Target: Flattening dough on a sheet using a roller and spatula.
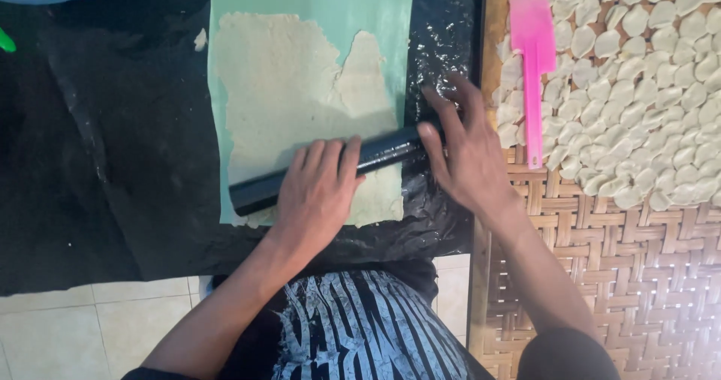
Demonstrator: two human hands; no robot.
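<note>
Head view: both hands lie flat, fingers outstretched, on a black rolling pin (330, 171); the left hand (319, 192) presses its middle, the right hand (466, 151) its end. The pin rests across thin dough (293, 87) on a green sheet (330, 1) on the black-covered counter (105, 147). A pink spatula (532, 57) lies on cut dough pieces (638, 110) on a woven tray (646, 275).

**Black, Mint and Pink Over Pale Dough**

The rolling pin (330, 171) is glossy black; the dough sheet (289, 95) is pale cream on a mint-green mat (338, 1); the plastic sheet (113, 162) beneath is shiny black; the spatula (532, 57) is bright pink; the dough pieces (646, 102) are off-white; the woven tray (638, 275) shows a tan basket-weave; the shirt (360, 327) is black with white streaks; the floor tiles (98, 327) are cream.
</note>
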